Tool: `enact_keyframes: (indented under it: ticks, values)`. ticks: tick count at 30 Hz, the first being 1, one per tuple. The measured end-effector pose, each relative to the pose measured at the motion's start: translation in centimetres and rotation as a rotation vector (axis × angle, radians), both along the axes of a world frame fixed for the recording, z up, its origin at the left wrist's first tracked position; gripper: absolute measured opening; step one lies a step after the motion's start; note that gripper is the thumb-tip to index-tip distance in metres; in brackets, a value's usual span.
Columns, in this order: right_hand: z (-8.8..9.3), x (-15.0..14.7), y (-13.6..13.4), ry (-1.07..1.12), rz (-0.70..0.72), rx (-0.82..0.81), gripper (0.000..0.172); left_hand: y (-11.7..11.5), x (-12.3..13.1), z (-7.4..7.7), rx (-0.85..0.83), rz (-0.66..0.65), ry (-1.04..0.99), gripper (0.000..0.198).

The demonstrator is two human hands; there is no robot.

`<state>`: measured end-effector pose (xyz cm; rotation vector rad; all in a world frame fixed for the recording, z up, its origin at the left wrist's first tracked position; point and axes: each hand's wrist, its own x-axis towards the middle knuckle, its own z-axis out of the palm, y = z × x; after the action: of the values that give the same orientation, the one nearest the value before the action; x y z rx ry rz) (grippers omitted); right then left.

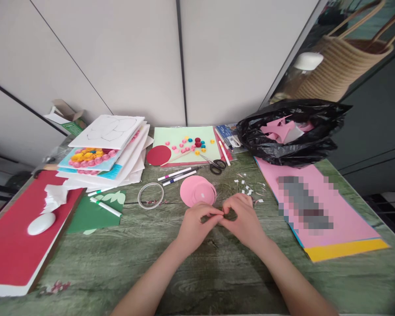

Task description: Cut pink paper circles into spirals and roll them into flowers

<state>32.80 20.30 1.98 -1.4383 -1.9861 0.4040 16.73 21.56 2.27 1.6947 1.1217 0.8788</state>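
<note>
My left hand [197, 224] and my right hand [242, 219] meet over the table, thumbs and forefingers pinched together tip to tip. Whatever lies between the fingertips is too small to make out. Just beyond my left hand is a pink paper circle [188, 186] with a smaller cut pink spiral or disc [204, 191] on it, bearing a tiny white square. Small white paper bits [245, 186] lie scattered beyond my right hand. A roll of clear tape [150, 196] rests to the left of the circle. Black-handled scissors [217, 166] lie behind it.
Markers [179, 177] lie behind the tape. Rolled paper balls [197, 142] and a red circle [158, 155] sit on a pale green sheet [161, 134]. Left are stacked pictures [107, 131] and green paper [98, 215]; right, pink sheets [345, 210] and a black bag [253, 136] of scraps.
</note>
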Motion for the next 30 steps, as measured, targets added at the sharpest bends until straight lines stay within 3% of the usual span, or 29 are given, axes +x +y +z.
enact_keyframes:
  ticks: [4, 12, 20, 30]
  values:
    - [0.02, 0.00, 0.05, 0.046, 0.014, 0.025, 0.021, 0.30, -0.35, -0.39, -0.006, 0.066, 0.013, 0.011]
    - [-0.03, 0.14, 0.11, 0.071, -0.012, 0.064, 0.012, 0.26, -0.37, -0.51, -0.005, 0.009, -0.018, 0.017]
    - [-0.26, 0.10, 0.09, 0.101, -0.045, 0.097, 0.015, 0.43, -0.61, -0.18, -0.205, -0.143, -0.314, 0.022]
    - [-0.17, -0.05, 0.03, 0.081, -0.022, 0.147, 0.015, 0.33, -0.07, -0.20, -0.244, -0.076, -0.309, 0.017]
